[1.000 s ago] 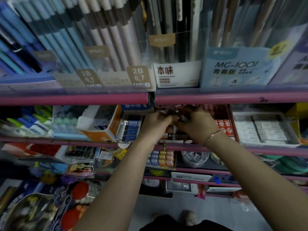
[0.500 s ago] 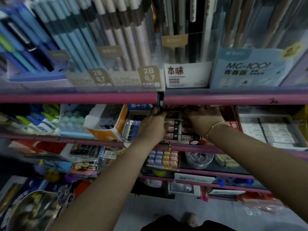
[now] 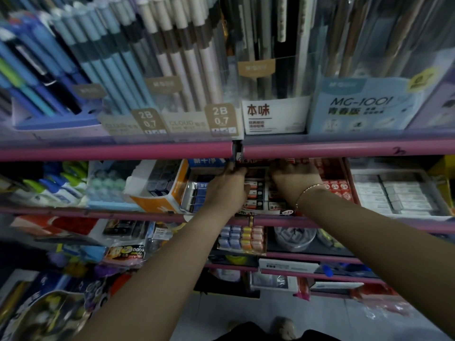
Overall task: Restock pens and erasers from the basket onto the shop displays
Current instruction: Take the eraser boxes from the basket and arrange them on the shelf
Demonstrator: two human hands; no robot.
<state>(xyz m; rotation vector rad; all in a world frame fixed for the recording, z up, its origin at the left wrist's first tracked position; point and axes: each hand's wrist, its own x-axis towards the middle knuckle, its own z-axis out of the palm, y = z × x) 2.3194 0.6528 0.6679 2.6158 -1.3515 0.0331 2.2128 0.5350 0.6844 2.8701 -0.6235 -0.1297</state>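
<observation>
Reaching into the second shelf from the top, both hands work over a display box of black-and-white erasers [image 3: 256,193] that sits near the front edge of that shelf, just right of the joint between the two pink shelf rails [image 3: 115,151]. The left hand [image 3: 227,190] lies over the left edge of the box with its fingers curled down toward the erasers at the back; whether it pinches one cannot be told, since the fingertips are hidden under the rail. The right hand [image 3: 295,178] covers the back right corner of the same box, its fingers curled and tucked out of sight beneath the rail, so its grasp cannot be told either. A thin bracelet [image 3: 309,190] circles the right wrist.

Left of the eraser box, on the same shelf, a box of blue-sleeved erasers [image 3: 197,195] touches it, and beyond that stands an orange-and-white carton [image 3: 160,190]. At the right end of the shelf a tray of white erasers [image 3: 394,193] sits next to a red box [image 3: 337,188]. On the top shelf, upright pens [image 3: 128,57] fill clear holders, with a light-blue card marked MG-1001 [image 3: 359,104] toward the right end. Lower shelves carry small pastel erasers [image 3: 242,237]. The basket is out of view.
</observation>
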